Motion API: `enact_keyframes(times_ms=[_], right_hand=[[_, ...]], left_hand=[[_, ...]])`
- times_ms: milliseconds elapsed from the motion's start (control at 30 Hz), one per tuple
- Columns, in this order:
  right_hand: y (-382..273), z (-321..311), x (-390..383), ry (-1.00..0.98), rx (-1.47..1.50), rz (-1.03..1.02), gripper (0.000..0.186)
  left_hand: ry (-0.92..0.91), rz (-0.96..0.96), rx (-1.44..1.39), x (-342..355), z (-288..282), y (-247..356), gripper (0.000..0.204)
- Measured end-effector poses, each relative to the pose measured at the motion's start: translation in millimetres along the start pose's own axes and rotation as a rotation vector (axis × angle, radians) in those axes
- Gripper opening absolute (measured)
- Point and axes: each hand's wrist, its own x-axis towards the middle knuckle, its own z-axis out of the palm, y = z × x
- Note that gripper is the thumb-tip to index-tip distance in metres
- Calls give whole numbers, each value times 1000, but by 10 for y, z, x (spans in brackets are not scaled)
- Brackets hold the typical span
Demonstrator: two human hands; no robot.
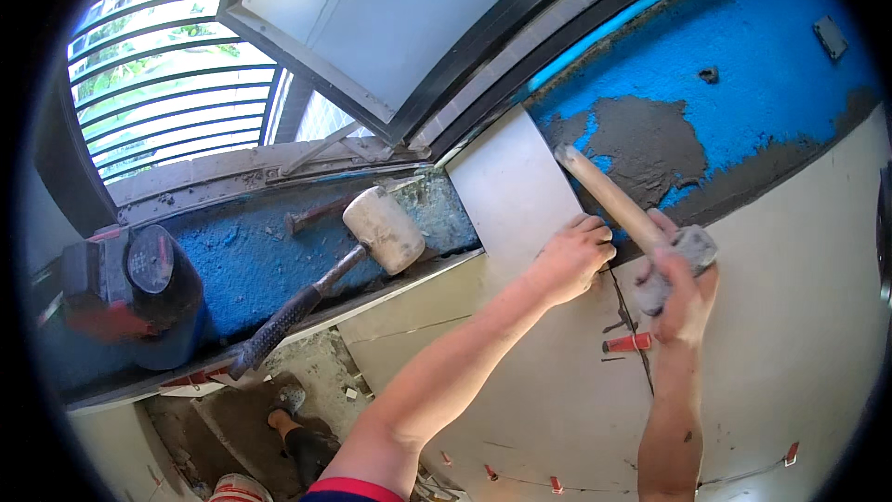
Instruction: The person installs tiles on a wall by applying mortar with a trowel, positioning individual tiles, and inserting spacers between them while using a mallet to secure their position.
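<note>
A white tile [513, 184] lies across the blue-coated sill, at the edge of a grey mortar patch [650, 149]. My left hand [571, 260] has its fingers curled over the tile's near right corner. My right hand [683, 293] grips a hammer [621, 204] close to its grey, mortar-crusted head. The hammer's wooden handle points up and left, its end beside the tile's right edge. To the left on the sill rests a mallet [384, 231] with a pale head and a dark grip. A red wedge [627, 343] sits at the wall-tile joint below my hands.
A black and red tool case [139, 293] stands on the sill's left end. An opened window sash [353, 19] hangs above, beside a barred window [172, 84]. Large beige tiles [780, 316] cover the wall below. A bucket [240, 488] shows at the lower left.
</note>
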Motion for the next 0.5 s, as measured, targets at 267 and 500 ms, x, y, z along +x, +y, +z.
enact_keyframes(times_ms=[267,500], right_hand=[[-44,-73,53,111,71,46,22],[-60,-159,131,46,45,141,28]], left_hand=[[-81,-31,-37,14,-16,6,31],[21,-13,-33,-14,45,-75,36]])
